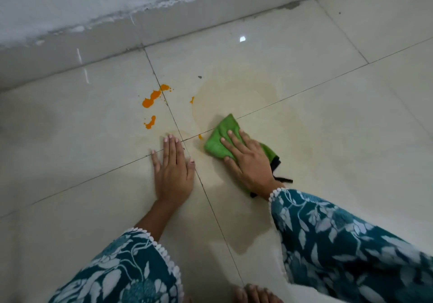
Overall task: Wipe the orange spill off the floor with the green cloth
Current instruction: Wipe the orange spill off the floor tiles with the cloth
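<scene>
the right hand (pixel 248 159) lies flat on the green cloth (pixel 216 139), fingers spread, pressing it to the floor (pixel 328 127) rather than clenching it, likely so more fabric meets the tile. the left hand (pixel 173 169) is released, palm down just beside it, apparently as a brace. the orange spill (pixel 151 98) sits well left of the cloth in thick blobs, with a pale smear near it; wiping looks partly done.

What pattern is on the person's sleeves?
Teal with a pale leaf-and-flower print and white scalloped trim on the sleeves, seen in the head view.
</scene>
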